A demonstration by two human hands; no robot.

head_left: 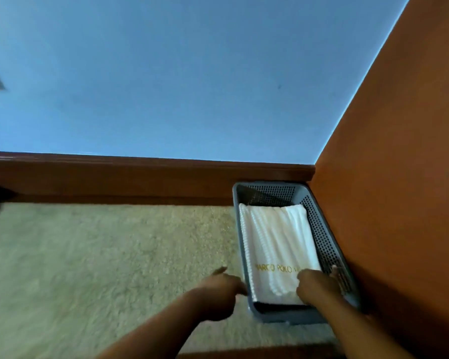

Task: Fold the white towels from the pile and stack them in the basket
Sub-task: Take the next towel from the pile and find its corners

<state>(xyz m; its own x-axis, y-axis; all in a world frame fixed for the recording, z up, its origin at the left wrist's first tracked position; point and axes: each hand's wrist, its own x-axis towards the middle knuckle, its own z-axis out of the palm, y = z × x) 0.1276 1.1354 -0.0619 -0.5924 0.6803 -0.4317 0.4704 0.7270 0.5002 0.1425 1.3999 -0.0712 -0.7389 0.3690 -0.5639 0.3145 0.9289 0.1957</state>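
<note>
Evidently seating it, the right hand (pixel 319 285) presses the towel (pixel 278 237); the left hand (pixel 224 283) steadies the basket (pixel 322 229); finger poses unclear.

The left forearm (pixel 161 330) and right forearm (pixel 353 325) are bare.

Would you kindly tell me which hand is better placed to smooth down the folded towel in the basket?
Right. The right hand rests on the white towel inside the basket, while the left hand sits outside, by its left wall.
</note>
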